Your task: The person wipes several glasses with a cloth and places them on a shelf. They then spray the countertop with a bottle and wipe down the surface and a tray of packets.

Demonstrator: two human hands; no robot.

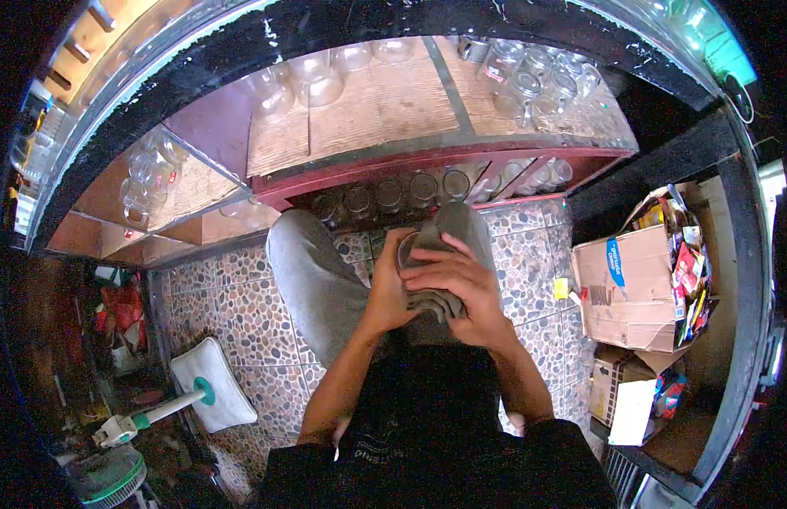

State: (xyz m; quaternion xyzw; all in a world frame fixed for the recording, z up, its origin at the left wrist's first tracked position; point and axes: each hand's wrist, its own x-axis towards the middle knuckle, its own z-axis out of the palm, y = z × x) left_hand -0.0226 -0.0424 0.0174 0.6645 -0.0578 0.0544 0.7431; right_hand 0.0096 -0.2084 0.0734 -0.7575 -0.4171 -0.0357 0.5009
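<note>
Above my lap, between my knees, my left hand [388, 287] is wrapped round the side of a clear glass [405, 249], of which only part of the rim shows. My right hand [458, 280] presses a folded grey-green cloth [439, 300] against it, fingers laid across the glass. Both hands mostly hide the glass, so its full shape cannot be made out. Just beyond my knees, several upturned glass jars [389, 195] stand in a row on the low shelf.
Glass mugs [542, 85] and large jars [317, 81] stand on the wooden shelf [389, 102] ahead. More glassware [147, 178] fills a left compartment. Cardboard boxes [627, 288] with packets are on the right. A fan [109, 475] with a white base [214, 386] lies left on the pebble-patterned floor [249, 305].
</note>
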